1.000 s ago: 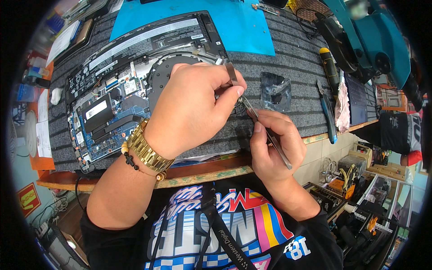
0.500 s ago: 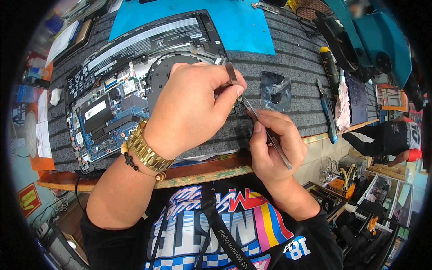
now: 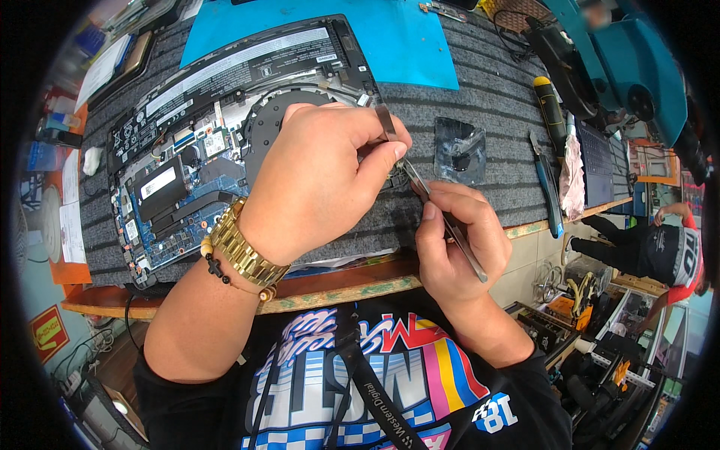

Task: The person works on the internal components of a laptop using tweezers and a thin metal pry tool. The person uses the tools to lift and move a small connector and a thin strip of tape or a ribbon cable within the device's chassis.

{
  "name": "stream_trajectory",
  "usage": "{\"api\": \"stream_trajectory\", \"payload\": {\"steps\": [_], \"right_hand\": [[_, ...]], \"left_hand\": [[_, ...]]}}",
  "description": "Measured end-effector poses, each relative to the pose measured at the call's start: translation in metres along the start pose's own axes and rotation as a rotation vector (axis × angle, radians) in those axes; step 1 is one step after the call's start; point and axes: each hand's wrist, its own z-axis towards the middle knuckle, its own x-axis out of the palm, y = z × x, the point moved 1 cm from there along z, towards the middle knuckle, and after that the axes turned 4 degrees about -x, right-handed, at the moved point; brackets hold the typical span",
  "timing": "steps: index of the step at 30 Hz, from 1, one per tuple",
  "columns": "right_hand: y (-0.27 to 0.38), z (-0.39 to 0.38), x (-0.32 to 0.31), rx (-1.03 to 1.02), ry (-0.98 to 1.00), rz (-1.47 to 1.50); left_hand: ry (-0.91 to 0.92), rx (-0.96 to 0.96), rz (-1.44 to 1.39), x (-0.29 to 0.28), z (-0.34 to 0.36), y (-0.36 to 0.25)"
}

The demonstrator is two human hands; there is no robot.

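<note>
An opened laptop (image 3: 217, 169) lies on the striped grey mat, its battery (image 3: 247, 67), round fan (image 3: 285, 120) and blue circuit board showing. My left hand (image 3: 330, 157) is over its right part, thumb and forefinger closed on a small part (image 3: 385, 124). A flat metal strip of that part sticks up above the fingers; the rest is mostly hidden. My right hand (image 3: 465, 244) pinches metal tweezers (image 3: 459, 238), whose tips meet the part just under my left thumb. Beside them on the mat lies a small black packet (image 3: 460, 152).
A blue mat (image 3: 420, 45) lies at the back. To the right are a yellow-black screwdriver (image 3: 550, 112), blue-handled pliers (image 3: 546, 184), a crumpled pink wrapper (image 3: 572, 176) and a teal machine (image 3: 641, 67). Another person (image 3: 660, 251) stands beyond the table's wooden edge (image 3: 360, 289).
Both my hands, the small part and the tweezers stay almost where they were. At the far right, the other person has shifted, with a raised arm now showing.
</note>
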Motion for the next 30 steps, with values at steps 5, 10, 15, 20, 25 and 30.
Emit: {"api": "stream_trajectory", "payload": {"steps": [5, 10, 15, 20, 25, 30], "right_hand": [[0.0009, 0.0015, 0.0004, -0.013, 0.006, -0.001], [-0.0019, 0.0017, 0.0041, -0.029, -0.064, -0.005], [-0.0016, 0.0029, 0.0037, -0.036, -0.061, -0.012], [-0.0017, 0.0026, 0.004, -0.037, -0.054, -0.02], [-0.0008, 0.0013, 0.0037, -0.012, -0.052, -0.018], [-0.001, 0.002, 0.0036, -0.034, -0.05, -0.015]], "left_hand": [[0.005, 0.012, 0.002, 0.0004, 0.0003, 0.0022], [-0.002, 0.004, -0.002, 0.0008, 0.0002, 0.0019], [0.003, -0.006, -0.004, 0.0004, -0.0002, 0.001], [0.003, -0.019, -0.017, 0.0004, -0.0002, 0.0016], [0.004, -0.02, -0.007, 0.0009, 0.0, 0.0012], [0.01, -0.032, 0.024, 0.0, -0.0003, 0.0005]]}}
